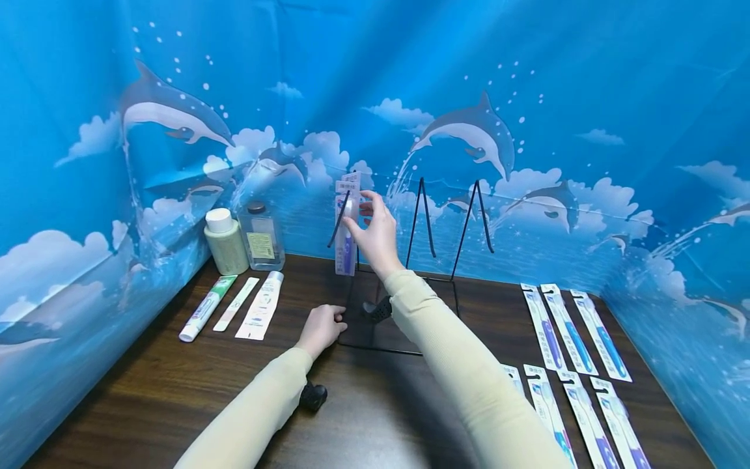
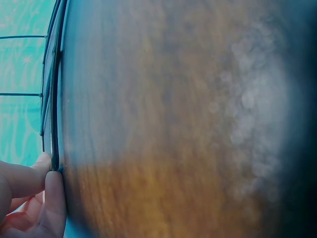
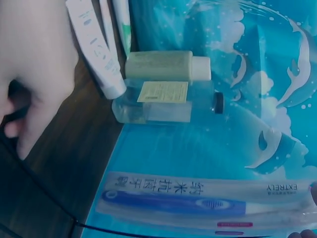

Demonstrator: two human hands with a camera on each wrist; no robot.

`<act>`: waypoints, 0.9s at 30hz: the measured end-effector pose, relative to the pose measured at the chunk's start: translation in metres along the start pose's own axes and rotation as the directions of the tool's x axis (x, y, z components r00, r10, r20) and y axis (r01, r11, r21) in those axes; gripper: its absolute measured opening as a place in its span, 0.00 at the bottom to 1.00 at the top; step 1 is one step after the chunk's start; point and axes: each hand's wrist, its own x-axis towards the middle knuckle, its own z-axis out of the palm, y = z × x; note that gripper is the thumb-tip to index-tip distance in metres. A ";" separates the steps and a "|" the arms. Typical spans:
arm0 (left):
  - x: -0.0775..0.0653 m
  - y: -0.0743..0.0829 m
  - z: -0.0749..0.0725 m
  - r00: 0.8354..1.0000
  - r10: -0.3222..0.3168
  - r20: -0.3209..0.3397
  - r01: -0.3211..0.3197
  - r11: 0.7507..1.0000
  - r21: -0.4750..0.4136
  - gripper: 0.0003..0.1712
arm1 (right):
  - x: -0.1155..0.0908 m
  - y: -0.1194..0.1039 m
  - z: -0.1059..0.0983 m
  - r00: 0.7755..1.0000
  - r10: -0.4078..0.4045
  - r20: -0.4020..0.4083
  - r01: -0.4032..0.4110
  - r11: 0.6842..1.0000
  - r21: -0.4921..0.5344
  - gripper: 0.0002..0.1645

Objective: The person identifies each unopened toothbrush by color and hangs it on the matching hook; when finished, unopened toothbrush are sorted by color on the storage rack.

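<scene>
A black wire display rack (image 1: pixel 381 352) stands on the table, its slanted prongs rising at the back. My left hand (image 1: pixel 323 329) pinches the rack's lower left wire; the left wrist view shows the thumb and a finger (image 2: pixel 55 196) on either side of it. A packaged purple toothbrush (image 1: pixel 346 254) hangs upright at the leftmost prong, another package partly hidden behind it. With thumb and fingers, my right hand (image 1: pixel 377 238) holds the upper part of this toothbrush package (image 3: pixel 168 198). Only fingertips of that hand show at the right wrist view's edge.
At left stand a green bottle (image 1: pixel 227 251) with a white cap and a clear bottle (image 1: pixel 263 244). Before them lie a toothpaste tube (image 1: pixel 208 307), a narrow white strip (image 1: pixel 236 304) and a white tube (image 1: pixel 260 309). Several packaged toothbrushes (image 1: pixel 569 329) lie at right. Blue dolphin cloth (image 1: pixel 375 78) surrounds the table.
</scene>
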 end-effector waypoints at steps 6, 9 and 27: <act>-0.002 0.002 -0.001 1.000 -0.009 0.010 0.009 1.000 0.007 0.21 | -0.014 0.002 -0.017 1.000 -0.020 -0.007 0.020 1.000 0.003 0.28; -0.002 0.003 -0.001 1.000 -0.011 0.007 0.011 1.000 0.012 0.21 | -0.025 0.002 -0.027 0.999 -0.052 -0.004 0.052 0.999 0.005 0.24; 0.001 0.002 0.000 1.000 -0.007 0.015 0.006 1.000 0.023 0.21 | -0.089 0.021 -0.104 0.985 -0.144 0.100 0.154 0.983 -0.100 0.10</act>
